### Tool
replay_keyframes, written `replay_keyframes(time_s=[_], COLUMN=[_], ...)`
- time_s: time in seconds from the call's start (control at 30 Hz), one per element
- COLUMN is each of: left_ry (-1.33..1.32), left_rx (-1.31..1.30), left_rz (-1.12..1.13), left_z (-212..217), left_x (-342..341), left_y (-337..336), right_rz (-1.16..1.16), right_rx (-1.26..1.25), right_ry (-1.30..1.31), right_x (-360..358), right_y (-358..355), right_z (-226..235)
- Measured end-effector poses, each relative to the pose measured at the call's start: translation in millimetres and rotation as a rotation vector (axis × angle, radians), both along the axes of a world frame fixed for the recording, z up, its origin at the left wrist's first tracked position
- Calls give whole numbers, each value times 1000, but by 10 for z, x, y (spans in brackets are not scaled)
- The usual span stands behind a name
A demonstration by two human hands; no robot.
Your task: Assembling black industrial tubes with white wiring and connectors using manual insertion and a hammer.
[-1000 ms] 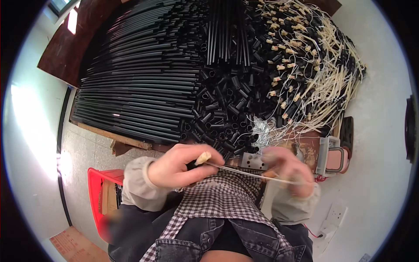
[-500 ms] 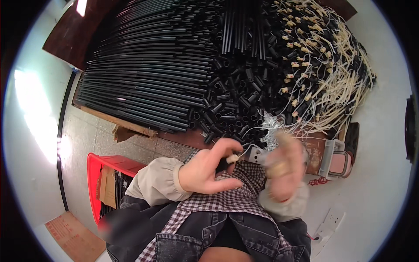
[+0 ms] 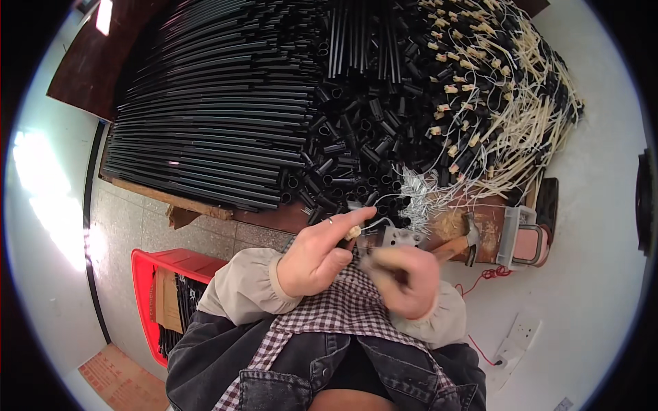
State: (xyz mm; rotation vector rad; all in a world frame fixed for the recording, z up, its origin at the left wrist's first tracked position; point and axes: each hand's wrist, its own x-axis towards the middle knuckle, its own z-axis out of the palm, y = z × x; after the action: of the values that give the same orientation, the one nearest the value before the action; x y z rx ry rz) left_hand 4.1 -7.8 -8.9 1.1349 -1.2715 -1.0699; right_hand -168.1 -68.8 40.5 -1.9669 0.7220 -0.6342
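My left hand (image 3: 317,255) is closed around a small cream connector (image 3: 353,233) with a white wire. A dark part shows under the connector, mostly hidden by the fingers. Just to the right, my right hand (image 3: 408,277) is curled, thumb and fingers drawn together toward the left hand. Motion blurs its fingertips, and whatever is in them is too smeared to make out. Beyond the hands sits a metal block (image 3: 401,237) with holes at the table edge. A hammer (image 3: 458,246) with a wooden handle lies to the right of the block.
Long black tubes (image 3: 212,130) cover the table's left, with short black tube pieces (image 3: 363,147) mid-table. Silver metal pins (image 3: 419,198) lie near the edge. Wired connectors (image 3: 493,103) heap at right, above a clear plastic box (image 3: 514,240). A red crate (image 3: 145,294) stands at lower left.
My right hand has moved left and closer to the left hand, its fingers now curled, uncovering the hammer. My left hand has shifted slightly left with the connector. The view has shifted a little.
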Motion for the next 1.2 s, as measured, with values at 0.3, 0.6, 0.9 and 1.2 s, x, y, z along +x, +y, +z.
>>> replay_keyframes(time_s=[0.3, 0.6, 0.9, 1.2], left_ry=[-371, 171, 5, -913], left_rx=[-16, -431, 4, -203], left_rz=[-112, -16, -423, 32], left_z=[63, 246, 351, 252], left_x=[80, -36, 62, 852], left_y=[16, 12, 16, -224], right_rz=[-83, 15, 251, 387], right_rx=[186, 181, -207, -35], right_ry=[-202, -115, -149, -275], right_x=[-92, -16, -14, -136], right_y=[-25, -132, -299, -186], right_z=[-267, -9, 149, 30])
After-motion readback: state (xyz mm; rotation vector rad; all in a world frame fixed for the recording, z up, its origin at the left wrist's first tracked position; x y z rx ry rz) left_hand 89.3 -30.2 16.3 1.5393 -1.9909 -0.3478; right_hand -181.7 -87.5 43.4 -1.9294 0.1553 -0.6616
